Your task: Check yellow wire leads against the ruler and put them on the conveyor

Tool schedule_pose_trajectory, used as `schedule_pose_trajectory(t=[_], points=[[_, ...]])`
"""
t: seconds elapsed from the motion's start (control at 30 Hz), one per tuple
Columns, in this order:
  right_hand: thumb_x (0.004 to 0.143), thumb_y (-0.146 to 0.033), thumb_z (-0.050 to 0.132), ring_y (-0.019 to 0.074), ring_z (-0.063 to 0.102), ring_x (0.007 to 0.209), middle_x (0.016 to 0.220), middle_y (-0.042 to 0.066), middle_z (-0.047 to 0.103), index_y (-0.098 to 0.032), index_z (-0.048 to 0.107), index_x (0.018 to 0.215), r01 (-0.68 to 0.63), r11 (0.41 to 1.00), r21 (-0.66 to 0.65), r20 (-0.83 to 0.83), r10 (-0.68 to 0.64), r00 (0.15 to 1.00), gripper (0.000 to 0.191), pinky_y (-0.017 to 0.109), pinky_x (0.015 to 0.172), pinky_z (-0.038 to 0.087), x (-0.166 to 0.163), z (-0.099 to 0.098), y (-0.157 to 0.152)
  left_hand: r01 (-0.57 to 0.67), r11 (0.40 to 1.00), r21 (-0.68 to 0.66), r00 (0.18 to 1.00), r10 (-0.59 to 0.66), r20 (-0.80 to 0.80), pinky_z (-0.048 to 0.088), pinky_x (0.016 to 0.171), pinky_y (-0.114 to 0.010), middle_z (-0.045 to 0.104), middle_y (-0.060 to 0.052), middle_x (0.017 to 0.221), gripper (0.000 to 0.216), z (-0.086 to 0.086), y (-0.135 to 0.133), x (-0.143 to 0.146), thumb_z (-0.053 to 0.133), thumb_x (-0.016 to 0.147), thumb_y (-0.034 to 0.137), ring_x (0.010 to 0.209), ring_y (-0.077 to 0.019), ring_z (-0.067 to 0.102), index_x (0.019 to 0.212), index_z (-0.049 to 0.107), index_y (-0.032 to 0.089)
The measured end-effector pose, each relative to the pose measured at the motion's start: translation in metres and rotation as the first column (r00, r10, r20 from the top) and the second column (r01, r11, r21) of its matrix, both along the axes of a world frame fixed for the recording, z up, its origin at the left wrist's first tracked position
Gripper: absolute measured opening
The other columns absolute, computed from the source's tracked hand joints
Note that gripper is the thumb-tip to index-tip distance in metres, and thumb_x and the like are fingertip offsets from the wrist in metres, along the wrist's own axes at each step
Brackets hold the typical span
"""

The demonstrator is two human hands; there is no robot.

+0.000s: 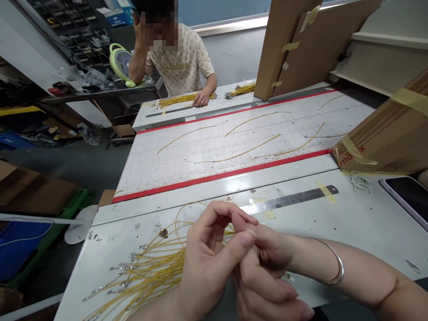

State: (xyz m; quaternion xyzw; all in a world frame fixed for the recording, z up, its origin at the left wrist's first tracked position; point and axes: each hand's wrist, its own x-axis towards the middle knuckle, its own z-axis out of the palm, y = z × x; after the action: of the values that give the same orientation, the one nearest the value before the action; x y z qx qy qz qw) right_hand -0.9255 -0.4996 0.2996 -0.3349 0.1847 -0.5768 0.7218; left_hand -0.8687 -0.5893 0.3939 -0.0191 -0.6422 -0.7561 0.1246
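Note:
My left hand [209, 256] and my right hand [264, 267] meet over the near table, fingertips pinched together. Whatever sits between the fingers is hidden or too small to name. Behind and left of my left hand lies a bundle of yellow wires [160, 263] with silvery metal ends. One thin yellow wire [176, 218] loops up from the bundle and passes behind my left hand; whether it is held cannot be seen. Just beyond my fingertips a steel ruler [290, 200] is taped to the table.
Past the ruler runs a white conveyor belt [187, 156] with red edges and several loose yellow wires. Cardboard boxes [384, 129] stand at the right, near rubber bands [360, 183] and a phone [409, 198]. Across the belt a person [182, 67] sits, one hand on another wire bundle.

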Motion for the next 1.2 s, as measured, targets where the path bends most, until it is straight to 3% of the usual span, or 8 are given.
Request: schedule_pose_trajectory(t=[0.13,0.3,0.57,0.77,0.87,0.97,1.07,1.2], points=[[0.088,-0.080,0.001,0.0110,0.048,0.050,0.043,-0.001,0.035,-0.025,0.031,0.054,0.151,0.988,-0.036,-0.023,-0.152,0.988,0.071,0.022,0.050,0.047,-0.005,0.021,0.006,-0.058,0.993,-0.100,0.988,0.042,-0.151,0.055,0.081,-0.022,0.066,0.001,0.089,0.004,-0.007,0.000,0.003,0.063,0.094,0.025,0.085,-0.0119,0.064,0.097,0.064,0.023],[0.098,-0.063,0.033,0.0083,0.044,0.050,0.048,-0.004,0.034,-0.022,0.035,0.060,0.387,0.921,0.048,-0.081,-0.383,0.920,0.056,0.017,0.049,0.042,-0.010,0.051,0.012,-0.157,0.974,-0.161,0.928,0.090,-0.361,0.057,0.080,-0.030,0.065,-0.001,0.092,0.009,-0.020,0.001,0.001,0.059,0.095,0.022,0.085,-0.0150,0.065,0.104,0.062,0.022],[0.097,-0.061,0.035,0.0072,0.035,0.040,0.041,-0.006,0.033,-0.022,0.037,0.057,0.276,0.960,-0.047,-0.060,-0.278,0.959,0.056,0.018,0.041,0.036,-0.007,0.060,0.011,-0.256,0.962,-0.093,0.888,0.196,-0.416,0.059,0.068,-0.028,0.069,0.001,0.079,0.010,-0.012,0.005,-0.004,0.070,0.090,0.030,0.071,-0.0134,0.068,0.089,0.065,0.021],[0.097,-0.067,0.027,0.0093,0.042,0.038,0.039,-0.003,0.035,-0.020,0.041,0.048,0.127,0.987,-0.104,-0.051,-0.133,0.990,0.069,0.021,0.039,0.037,-0.008,0.069,0.026,-0.159,0.987,0.008,0.956,0.156,-0.250,0.058,0.067,-0.030,0.069,0.001,0.072,0.026,-0.010,0.010,-0.006,0.063,0.094,0.044,0.067,-0.0156,0.070,0.082,0.066,0.022],[0.101,-0.059,0.024,0.0101,0.048,0.040,0.041,-0.002,0.043,-0.018,0.047,0.052,0.215,0.977,-0.001,-0.184,-0.212,0.960,0.068,0.022,0.043,0.039,-0.021,0.063,0.039,-0.166,0.979,0.119,0.983,0.174,-0.062,0.058,0.070,-0.030,0.067,0.001,0.063,0.034,-0.024,0.001,-0.014,0.062,0.093,0.049,0.065,-0.0149,0.070,0.075,0.062,0.020],[0.099,-0.057,0.037,0.0105,0.054,0.051,0.050,0.000,0.053,-0.016,0.053,0.059,0.518,0.851,0.090,-0.569,-0.383,0.728,0.059,0.024,0.056,0.044,-0.044,0.045,0.062,-0.203,0.955,0.215,0.975,0.176,0.135,0.055,0.078,-0.028,0.068,0.002,0.067,0.028,-0.051,-0.018,-0.019,0.075,0.082,0.044,0.071,-0.0130,0.069,0.080,0.062,0.019],[0.090,-0.054,0.058,0.0117,0.056,0.067,0.072,0.004,0.063,-0.015,0.061,0.074,0.746,0.666,0.030,-0.838,-0.391,0.382,0.042,0.026,0.067,0.044,-0.065,0.021,0.087,-0.240,0.971,0.019,0.950,0.231,0.212,0.053,0.078,-0.029,0.066,0.001,0.073,0.027,-0.079,-0.035,-0.014,0.073,0.081,0.043,0.074,-0.0138,0.067,0.081,0.060,0.019],[0.091,-0.053,0.055,0.0139,0.053,0.071,0.079,0.004,0.061,-0.017,0.058,0.093,0.841,0.538,-0.049,-0.909,-0.374,0.186,0.036,0.029,0.066,0.043,-0.071,-0.004,0.105,-0.187,0.955,-0.231,0.959,0.229,0.169,0.046,0.079,-0.031,0.064,-0.003,0.071,0.039,-0.099,-0.041,-0.005,0.055,0.094,0.044,0.076,-0.0167,0.062,0.067,0.062,0.018]])
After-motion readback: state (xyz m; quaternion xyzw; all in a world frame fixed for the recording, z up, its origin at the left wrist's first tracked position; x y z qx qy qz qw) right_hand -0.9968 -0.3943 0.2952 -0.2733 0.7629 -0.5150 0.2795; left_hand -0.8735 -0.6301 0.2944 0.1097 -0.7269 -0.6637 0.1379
